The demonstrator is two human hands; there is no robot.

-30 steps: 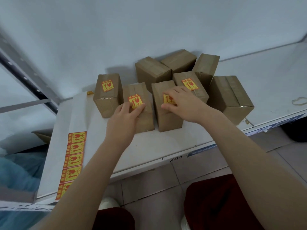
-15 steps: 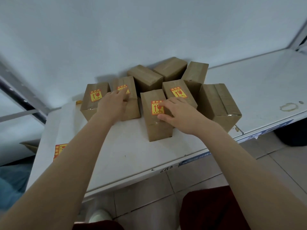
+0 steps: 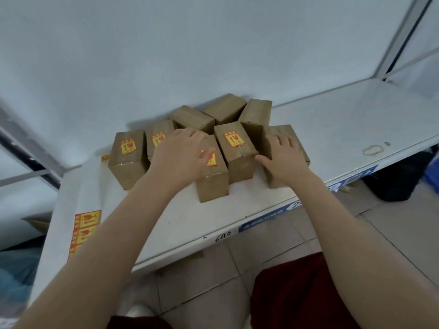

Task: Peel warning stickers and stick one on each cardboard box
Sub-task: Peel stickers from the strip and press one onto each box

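Several brown cardboard boxes stand clustered on a white shelf [image 3: 332, 129]. The far-left box [image 3: 128, 160], the one behind my left hand [image 3: 159, 136], the front-middle box [image 3: 211, 184] and the box right of it [image 3: 235, 148] each carry a yellow-and-red warning sticker. My left hand [image 3: 180, 157] lies flat over the front-middle box, thumb on its sticker [image 3: 211, 159]. My right hand [image 3: 285, 157] rests spread on an unstickered box [image 3: 282, 131] at the right. A strip of stickers [image 3: 84, 231] lies on backing paper at the left.
Three plain boxes [image 3: 225, 108] stand at the back against the white wall. A rubber band [image 3: 373, 150] lies on the shelf to the right. A metal shelf post [image 3: 399, 36] rises at far right. Tiled floor and a dark bag [image 3: 394, 184] are below.
My left hand moved right from the second box onto the front-middle box. My right hand left that box's sticker and moved right onto the plain box. The camera tilted up.
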